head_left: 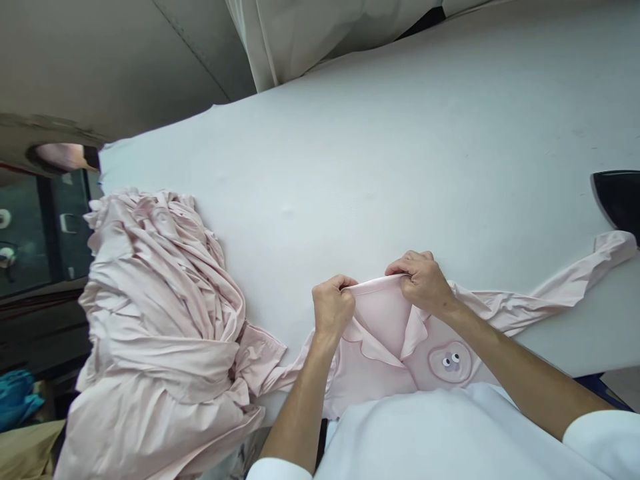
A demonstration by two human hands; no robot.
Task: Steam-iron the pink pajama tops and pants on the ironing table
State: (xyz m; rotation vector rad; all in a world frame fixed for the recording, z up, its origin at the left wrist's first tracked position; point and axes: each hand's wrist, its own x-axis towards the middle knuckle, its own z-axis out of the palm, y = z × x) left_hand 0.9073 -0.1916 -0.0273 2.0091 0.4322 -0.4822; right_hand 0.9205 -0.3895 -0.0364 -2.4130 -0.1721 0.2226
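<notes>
A pink garment [370, 363] with a notched collar and a face patch with googly eyes [450, 361] lies at the near edge of the white padded table [350, 167]. My left hand [334, 307] pinches the collar's top edge at its left end. At the right end of the same edge, my right hand [423, 280] has its fingers closed on the collar. The collar edge is stretched between both hands. One sleeve [545, 300] extends to the right across the table, and the other runs left toward a pile of pink cloth.
The large heap of crumpled pink garments [160, 307] covers the table's left end and hangs over the near edge. A dark, pointed object, seemingly an iron [620, 200], is at the right edge. Pale cloth [310, 33] hangs beyond the far edge. Blue material [17, 399] lies lower left.
</notes>
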